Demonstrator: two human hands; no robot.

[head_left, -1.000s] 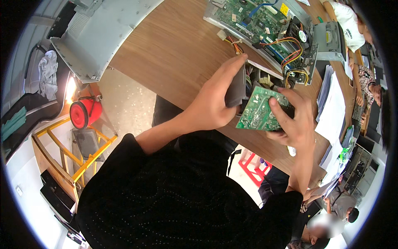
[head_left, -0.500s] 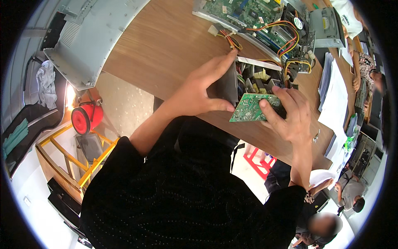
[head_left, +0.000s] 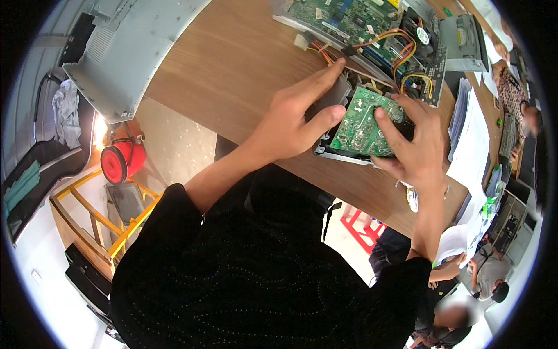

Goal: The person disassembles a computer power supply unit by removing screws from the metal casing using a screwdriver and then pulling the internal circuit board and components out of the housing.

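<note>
A small green circuit board [head_left: 365, 123] sits over an open metal power supply box [head_left: 343, 152] on the wooden table [head_left: 232, 75]. My left hand [head_left: 296, 119] grips the dark left side of that box, thumb against the board's edge. My right hand [head_left: 410, 148] holds the board's right side with fingers spread over its top. A bundle of orange and yellow wires [head_left: 383, 43] runs from the box toward a large green motherboard [head_left: 343, 14] in an open computer case at the back.
A grey metal case cover [head_left: 131, 55] lies at the table's left end. Papers [head_left: 471, 145] are stacked at the right. On the floor stand a red round container [head_left: 119, 163] and a yellow frame [head_left: 93, 215]. Other people sit at the lower right and far right.
The green board went from being held tilted up in the air to lying lower and flatter over the metal box. Both hands came down with it toward the table.
</note>
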